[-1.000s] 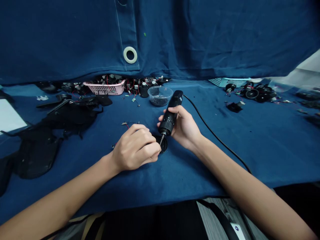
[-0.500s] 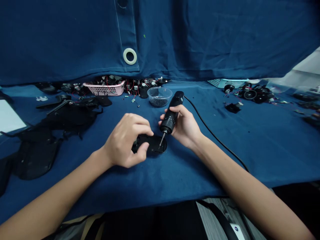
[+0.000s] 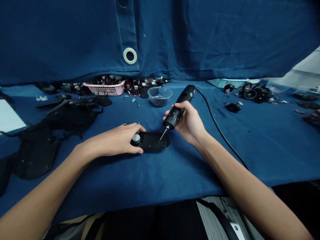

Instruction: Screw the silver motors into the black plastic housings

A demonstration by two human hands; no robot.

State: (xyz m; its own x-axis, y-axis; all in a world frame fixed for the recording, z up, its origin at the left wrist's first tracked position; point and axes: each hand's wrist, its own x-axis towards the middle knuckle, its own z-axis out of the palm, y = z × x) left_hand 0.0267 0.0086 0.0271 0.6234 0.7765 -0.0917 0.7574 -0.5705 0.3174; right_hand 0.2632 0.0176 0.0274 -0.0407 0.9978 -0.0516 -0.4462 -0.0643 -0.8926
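My right hand (image 3: 188, 120) is wrapped round a black electric screwdriver (image 3: 179, 108), which slants down to the left. Its bit points at the right part of a black oblong housing (image 3: 155, 140) lying on the blue cloth; whether the tip touches cannot be made out. My left hand (image 3: 122, 139) grips the housing's left end between thumb and fingers. A small round silver motor (image 3: 136, 139) shows at that end, between thumb and fingers. Behind the housing stands a clear bowl (image 3: 160, 96) with many small dark pieces inside.
A pink basket (image 3: 106, 89) and loose wired parts line the back. Black shells (image 3: 37, 153) lie at the left. A teal basket (image 3: 227, 83) and dark round parts (image 3: 257, 94) sit at the back right. The screwdriver's cable (image 3: 220, 130) runs down the right.
My left hand has lowered and closed on the housing's left end, uncovering the motor. The housing has shifted slightly right. The screwdriver has tilted further, its top moving right and up.
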